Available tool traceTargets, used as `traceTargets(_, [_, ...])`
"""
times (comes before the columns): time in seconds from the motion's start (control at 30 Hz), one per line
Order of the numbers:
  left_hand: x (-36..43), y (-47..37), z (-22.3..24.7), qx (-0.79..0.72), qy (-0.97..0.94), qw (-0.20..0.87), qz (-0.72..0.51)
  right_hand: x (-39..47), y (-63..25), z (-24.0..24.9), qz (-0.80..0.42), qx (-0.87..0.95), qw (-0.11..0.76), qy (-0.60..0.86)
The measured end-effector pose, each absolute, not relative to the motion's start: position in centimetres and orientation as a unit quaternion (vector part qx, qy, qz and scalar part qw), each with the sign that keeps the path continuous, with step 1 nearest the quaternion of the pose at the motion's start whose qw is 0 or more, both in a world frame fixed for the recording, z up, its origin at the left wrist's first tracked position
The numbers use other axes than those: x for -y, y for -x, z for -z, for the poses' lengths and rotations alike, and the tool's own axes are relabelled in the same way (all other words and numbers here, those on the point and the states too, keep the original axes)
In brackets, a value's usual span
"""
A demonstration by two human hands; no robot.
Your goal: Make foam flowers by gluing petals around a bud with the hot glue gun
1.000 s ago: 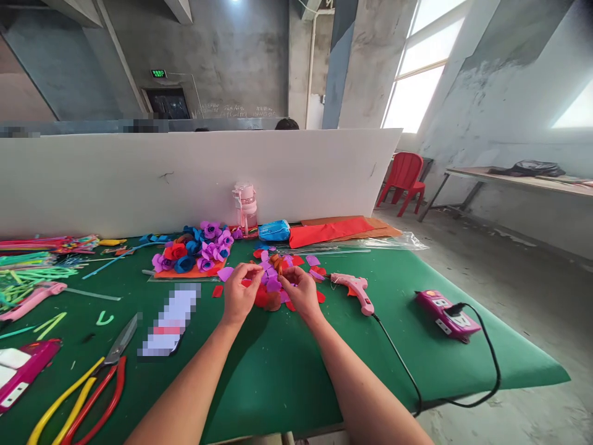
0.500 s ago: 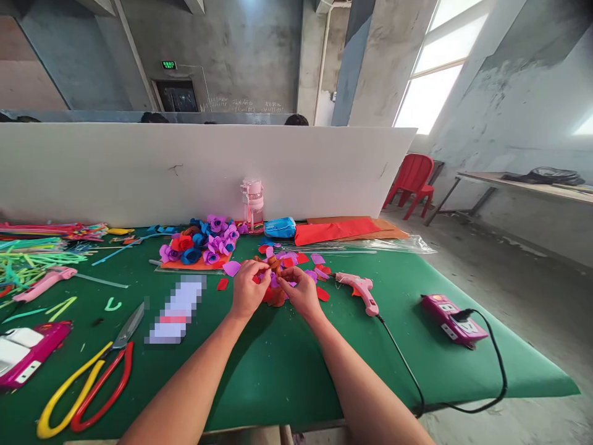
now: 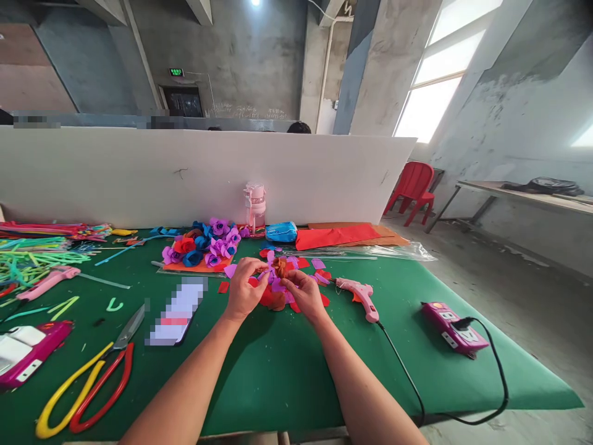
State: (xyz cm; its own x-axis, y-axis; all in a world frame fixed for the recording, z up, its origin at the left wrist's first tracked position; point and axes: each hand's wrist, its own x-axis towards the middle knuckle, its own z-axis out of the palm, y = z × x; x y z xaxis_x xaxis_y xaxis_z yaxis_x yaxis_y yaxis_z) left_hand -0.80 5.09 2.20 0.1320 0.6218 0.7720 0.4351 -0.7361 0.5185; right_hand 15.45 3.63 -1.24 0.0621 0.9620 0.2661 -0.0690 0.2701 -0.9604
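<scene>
My left hand point(image 3: 245, 287) and my right hand point(image 3: 303, 292) meet over a pile of loose petals. Between my fingertips is a small brown paper flower point(image 3: 280, 267); my right fingers pinch its lower edge. My left thumb and fingers are pinched together at its left side, though what they grip is too small to make out. Purple and red petals point(image 3: 266, 298) lie beneath and around both hands. A finished bunch of purple, blue and red paper flowers point(image 3: 204, 244) rests behind my left hand.
A pink glue gun point(image 3: 364, 295) lies to the right, its cord running to a magenta power strip point(image 3: 454, 327). Scissors point(image 3: 113, 355), a phone point(image 3: 178, 312), another glue gun point(image 3: 49, 284) and coloured stems are at left. A pink bottle point(image 3: 254, 204) stands by the white board point(image 3: 208, 179).
My hands have moved slightly apart, and the brown flower shows more clearly between them, a little to the right. The camera view has tilted slightly.
</scene>
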Motion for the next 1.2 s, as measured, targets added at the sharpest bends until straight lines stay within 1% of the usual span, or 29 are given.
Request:
traceTargets(0.23, [-5.6,1.0,-1.7,-0.339,-0.757,0.067,-0.555,-3.3,-15.4,1.0,-0.446,0.559,0.576,0.396])
traceTargets(0.4, [-5.8,1.6,-2.3,-0.328,-0.776,0.051,-0.537,-3.4,-15.7,1.0,-0.441,0.576,0.561,0.399])
traceTargets(0.5, [-5.7,1.8,-2.8,-0.323,-0.787,0.041,-0.523,-3.4,-15.8,1.0,-0.389,0.591,0.564,0.425])
traceTargets(0.63, [-5.5,1.7,-3.1,-0.339,-0.766,0.027,-0.546,-3.3,-15.9,0.7,-0.292,0.601,0.573,0.474])
traceTargets(0.87, [-5.3,1.0,-2.3,-0.342,-0.793,-0.043,-0.503,-3.0,-15.6,0.7,-0.242,0.634,0.549,0.488])
traceTargets(1.0, [-5.4,0.9,-2.0,-0.362,-0.78,-0.073,-0.506,-3.1,-15.6,1.0,-0.205,0.663,0.527,0.491])
traceTargets(1.07, [-5.5,0.9,-1.9,-0.369,-0.771,-0.054,-0.517,-3.2,-15.7,1.1,-0.188,0.673,0.515,0.497])
traceTargets(1.2, [-5.8,0.7,-1.5,-0.385,-0.743,0.051,-0.546,-3.1,-16.0,0.9,-0.139,0.693,0.49,0.51])
